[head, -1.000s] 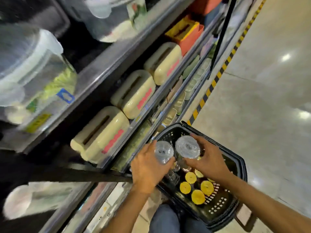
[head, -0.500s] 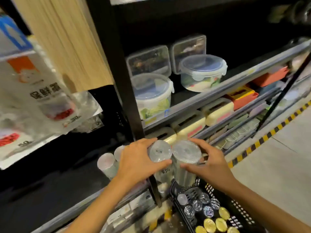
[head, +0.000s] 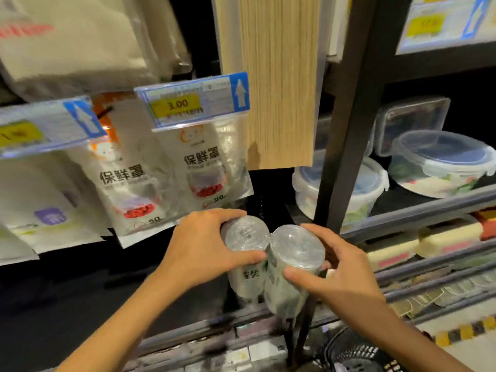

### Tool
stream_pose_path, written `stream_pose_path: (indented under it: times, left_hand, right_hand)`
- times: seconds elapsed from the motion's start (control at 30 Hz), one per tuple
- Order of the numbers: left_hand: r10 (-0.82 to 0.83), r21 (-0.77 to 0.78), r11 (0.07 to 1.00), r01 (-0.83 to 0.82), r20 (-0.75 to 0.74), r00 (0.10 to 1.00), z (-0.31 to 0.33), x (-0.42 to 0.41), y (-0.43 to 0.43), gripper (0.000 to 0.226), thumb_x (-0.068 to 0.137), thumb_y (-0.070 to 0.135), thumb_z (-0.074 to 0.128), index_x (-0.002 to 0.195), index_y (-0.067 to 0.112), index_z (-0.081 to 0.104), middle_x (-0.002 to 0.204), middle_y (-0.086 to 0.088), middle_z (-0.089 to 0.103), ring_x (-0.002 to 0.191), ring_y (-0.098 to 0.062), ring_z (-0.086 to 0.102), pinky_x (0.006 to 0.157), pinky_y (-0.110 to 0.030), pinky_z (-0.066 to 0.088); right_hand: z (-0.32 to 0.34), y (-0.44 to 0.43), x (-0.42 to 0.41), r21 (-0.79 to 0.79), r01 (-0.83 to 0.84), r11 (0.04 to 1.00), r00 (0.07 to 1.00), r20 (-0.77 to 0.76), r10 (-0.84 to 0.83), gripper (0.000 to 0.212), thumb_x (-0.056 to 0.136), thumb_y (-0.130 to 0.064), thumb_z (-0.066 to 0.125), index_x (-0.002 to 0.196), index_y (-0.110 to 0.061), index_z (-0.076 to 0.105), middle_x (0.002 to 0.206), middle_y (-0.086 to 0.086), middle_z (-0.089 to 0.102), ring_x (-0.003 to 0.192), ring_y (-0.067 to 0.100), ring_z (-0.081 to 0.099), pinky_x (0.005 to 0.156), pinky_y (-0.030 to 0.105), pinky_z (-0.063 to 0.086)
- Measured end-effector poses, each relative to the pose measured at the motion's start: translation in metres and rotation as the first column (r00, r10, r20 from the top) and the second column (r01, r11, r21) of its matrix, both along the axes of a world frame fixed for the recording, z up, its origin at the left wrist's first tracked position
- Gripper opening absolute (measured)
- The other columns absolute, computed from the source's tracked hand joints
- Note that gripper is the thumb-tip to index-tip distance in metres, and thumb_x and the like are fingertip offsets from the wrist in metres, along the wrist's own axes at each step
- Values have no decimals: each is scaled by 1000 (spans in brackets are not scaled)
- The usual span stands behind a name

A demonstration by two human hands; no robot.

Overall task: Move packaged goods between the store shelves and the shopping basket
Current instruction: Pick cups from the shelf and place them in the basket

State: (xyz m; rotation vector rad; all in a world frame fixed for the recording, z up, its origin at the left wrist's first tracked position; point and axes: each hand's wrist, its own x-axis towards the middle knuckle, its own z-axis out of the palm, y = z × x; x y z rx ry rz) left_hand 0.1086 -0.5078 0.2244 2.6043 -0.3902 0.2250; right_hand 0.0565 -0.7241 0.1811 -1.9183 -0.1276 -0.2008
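While your left hand [head: 198, 251] and right hand [head: 346, 275] each curl thumb and fingers round a film-wrapped pack, left pack [head: 245, 236] touching right pack [head: 296, 252] before the dark shelf [head: 80, 304], note likely risks: slick film slipping; right pack knocking the upright post [head: 349, 146].

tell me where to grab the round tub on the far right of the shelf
Probably take the round tub by its side wall just under the lid, coming from the front: the lid rim overhangs as a stop, and a square box stands behind it.
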Motion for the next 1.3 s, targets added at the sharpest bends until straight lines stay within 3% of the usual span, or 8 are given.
stream_pose_path:
  times: [0.27,0.37,0.5,0.8,0.87,1.03,1.17,1.3]
  left_hand:
    - [133,-39,991,-130,103,986,-17,37,25,81,52,67,77,123,31,61,118,12,65,107,-10,61,94,-34,49]
    - [150,-96,985,-141,100,984,-33,56,23,80,55,61,80,125,27,60,121,11,64,110,-11,60,95,-35,48]
    - [160,-128,980,-152,54,986,-60,77,19,82,58,57,80,130,25,57,127,10,61,113,-8,58,96,-25,46]
    - [231,-167,955,-244,-89,969,-116,104,12,80,59,53,81,130,25,56,125,7,62,114,-13,58,92,-24,44]
    - [249,-175,947,-269,-130,960,-128,108,11,76,61,50,81,127,23,58,122,4,64,112,-16,60,92,-28,46]
    - [266,-146,939,-312,-270,925,-157,114,6,82,65,55,77,135,20,51,127,1,61,116,-20,57,96,-36,48]
    - [297,-133,923,-360,-348,889,-176,116,4,80,67,56,76,135,23,49,127,2,61,116,-21,57,93,-32,45]
    - [314,-134,905,-403,-429,847,-187,115,1,62,67,52,78,117,23,59,112,2,66,105,-22,61,79,-27,44]
  right_hand:
    - [-25,46,60,-49,56,997,995,83,-52,70,66,-34,83,128,-34,50,111,-21,62,106,-1,59,93,31,50]
    - [-34,53,78,-62,99,993,988,123,-91,73,69,-27,82,132,-27,47,110,-26,58,108,0,57,94,26,48]
    - [-52,56,98,-66,146,987,982,134,-136,70,72,-18,81,133,-25,47,103,-36,51,106,-1,54,92,19,43]
    - [-102,62,140,-104,196,975,981,31,-193,75,68,-15,79,135,-20,45,121,-3,61,115,18,56,98,38,46]
    - [-115,65,146,-110,188,976,982,-14,-190,75,68,-15,79,134,-19,46,120,-1,62,114,19,56,97,38,46]
    - [-142,69,153,-128,171,977,970,-154,-190,73,71,-27,81,134,-15,46,119,-1,60,112,13,54,88,21,41]
    - [-159,73,158,-168,206,964,934,-259,-245,72,67,-33,82,129,-20,48,115,0,61,107,17,58,85,26,47]
    - [-167,74,162,-210,204,956,907,-327,-265,70,60,-41,83,119,-22,51,108,-1,64,101,19,61,85,36,52]
